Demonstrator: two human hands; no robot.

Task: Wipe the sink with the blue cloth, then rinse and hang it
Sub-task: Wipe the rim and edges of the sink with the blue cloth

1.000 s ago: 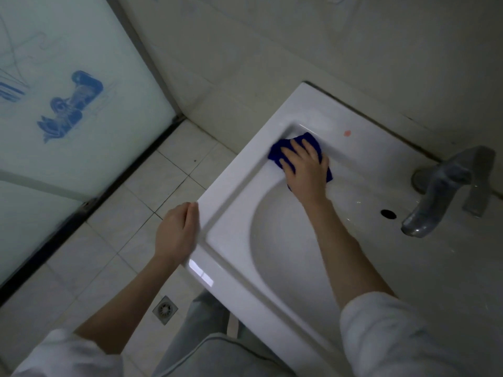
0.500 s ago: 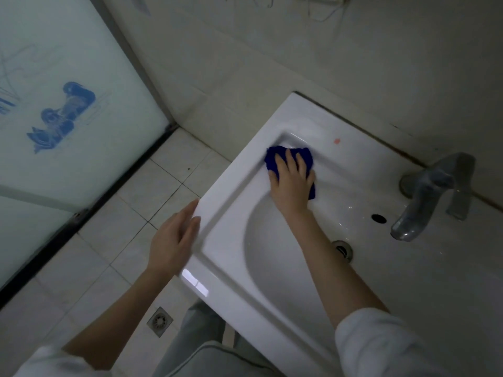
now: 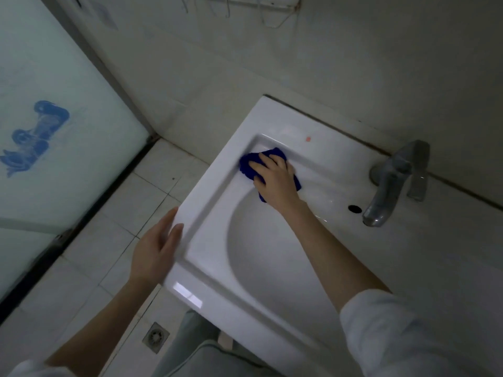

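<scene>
The white sink (image 3: 206,213) fills the middle of the view. A crumpled blue cloth (image 3: 249,164) lies on the sloping wall at the basin's far left corner. My right hand (image 3: 275,180) lies flat on top of the cloth and presses it against the porcelain, fingers spread toward the corner. Most of the cloth is hidden under that hand. My left hand (image 3: 158,248) rests with straight fingers against the sink's left outer rim and holds nothing.
A grey metal faucet (image 3: 392,183) stands at the sink's back right, with an overflow hole (image 3: 354,208) below it. A wire rack with hooks (image 3: 239,6) hangs on the wall above. A frosted glass door (image 3: 54,131) and a floor drain (image 3: 155,336) lie to the left.
My right hand has slid the cloth to the left along the basin's back wall, into the far left corner. My left hand has loosened from a curled rest to straight fingers along the rim.
</scene>
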